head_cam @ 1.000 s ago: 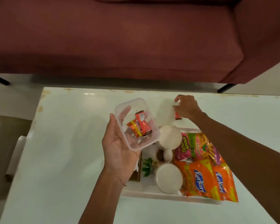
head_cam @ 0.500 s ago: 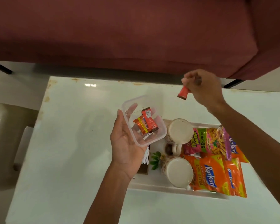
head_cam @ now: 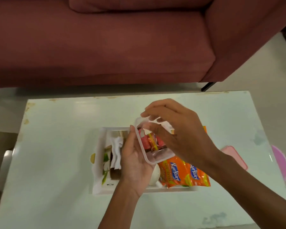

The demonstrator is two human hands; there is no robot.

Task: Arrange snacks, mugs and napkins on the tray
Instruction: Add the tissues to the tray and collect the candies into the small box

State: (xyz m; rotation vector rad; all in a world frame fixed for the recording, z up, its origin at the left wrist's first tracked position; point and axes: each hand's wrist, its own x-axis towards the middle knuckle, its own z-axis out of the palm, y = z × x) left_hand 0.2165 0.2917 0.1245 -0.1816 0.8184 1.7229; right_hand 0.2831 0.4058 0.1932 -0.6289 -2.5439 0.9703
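Right hand (head_cam: 180, 134) fingers (head_cam: 155, 110) curled into clear container (head_cam: 157, 154), over wrapped sweets (head_cam: 149, 141); pinching one or not: cannot tell. Left hand (head_cam: 135, 162) grips container underneath, above tray (head_cam: 97, 171) on desk (head_cam: 56, 138). Judgement: release low inside, hold container level.

A clear plastic container (head_cam: 153, 154), tilted in the left hand (head_cam: 135, 164) above the white tray (head_cam: 97, 164), holds red-wrapped candies (head_cam: 146, 140). On the tray lie folded white napkins (head_cam: 116, 149) at the left, orange Kurkure packets (head_cam: 180, 172) at the right, and a white mug (head_cam: 154, 176) between them, partly hidden.
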